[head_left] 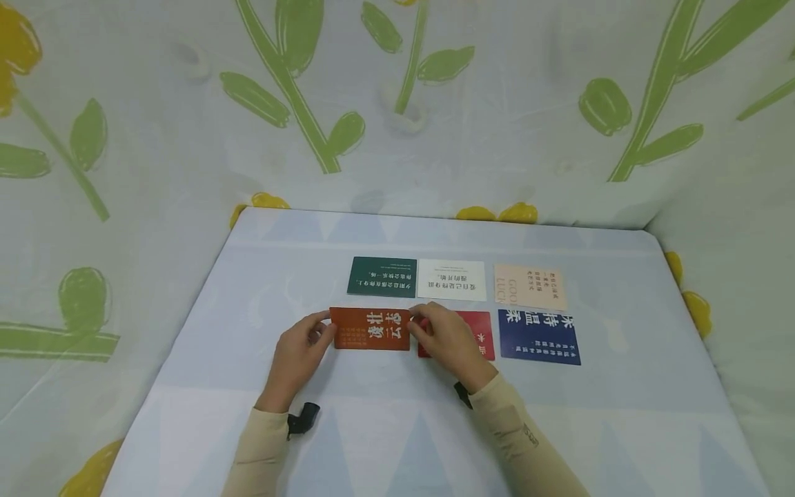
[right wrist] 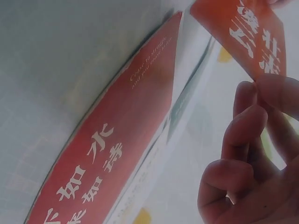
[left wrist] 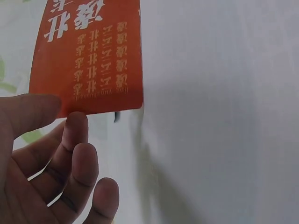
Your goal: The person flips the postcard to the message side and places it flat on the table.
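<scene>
White fabric backdrop (head_left: 497, 148) on all visible sides, printed with green stems and leaves and yellow flowers; in front of it, a bench (head_left: 267, 276) under a white cloth with pale blue bands and triangles. A rectangular orange-red card (head_left: 366, 330) with bold white characters is held level between the two hands, near the middle of the bench, lifted off the cloth. Left hand (head_left: 297, 360): thumb and index finger pinching the card's left end, other fingers loosely bent below it. Right hand (head_left: 451, 341): thumb and index finger pinching the opposite end, remaining fingers curled toward the palm. Both arms in beige sleeves (head_left: 254, 449), a small black device (head_left: 303, 418) near the left wrist. Other cards lie flat. Back row, left to right: a dark green card (head_left: 381, 277), a white card (head_left: 452, 279) just beside it, a pale peach card (head_left: 534, 286) a little apart. Front row: a red card (head_left: 477, 331), partly hidden by the right hand, small white English print visible from the right wrist; then a navy blue card (head_left: 540, 342) with white characters, just in front of the peach one.
</scene>
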`<move>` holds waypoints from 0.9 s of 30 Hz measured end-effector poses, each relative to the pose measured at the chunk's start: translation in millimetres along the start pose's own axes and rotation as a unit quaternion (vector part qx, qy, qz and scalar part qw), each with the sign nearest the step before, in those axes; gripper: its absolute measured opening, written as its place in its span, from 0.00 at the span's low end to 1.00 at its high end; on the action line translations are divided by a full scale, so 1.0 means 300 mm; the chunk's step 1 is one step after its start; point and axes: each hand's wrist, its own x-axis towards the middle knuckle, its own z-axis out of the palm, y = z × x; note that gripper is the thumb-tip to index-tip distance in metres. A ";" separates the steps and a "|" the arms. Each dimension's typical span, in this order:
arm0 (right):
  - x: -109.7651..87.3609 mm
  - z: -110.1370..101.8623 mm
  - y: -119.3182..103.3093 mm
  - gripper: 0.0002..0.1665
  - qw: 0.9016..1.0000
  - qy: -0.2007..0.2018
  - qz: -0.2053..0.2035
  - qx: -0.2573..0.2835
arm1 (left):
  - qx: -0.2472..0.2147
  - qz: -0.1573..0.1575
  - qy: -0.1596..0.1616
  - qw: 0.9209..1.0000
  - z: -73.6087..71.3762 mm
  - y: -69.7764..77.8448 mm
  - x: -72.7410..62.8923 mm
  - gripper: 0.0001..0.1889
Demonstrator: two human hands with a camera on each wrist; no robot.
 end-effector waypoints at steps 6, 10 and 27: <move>-0.012 -0.002 -0.001 0.17 1.000 0.012 -0.019 0.001 | -0.025 -0.006 -0.003 1.000 0.004 0.012 -0.003 0.14; -0.018 -0.005 -0.002 0.17 1.000 0.006 -0.019 0.022 | -0.035 -0.012 -0.006 0.999 0.004 0.013 -0.004 0.12; -0.053 -0.013 0.023 0.17 0.978 -0.069 0.031 0.194 | -0.118 -0.034 -0.026 0.992 -0.001 -0.002 0.002 0.13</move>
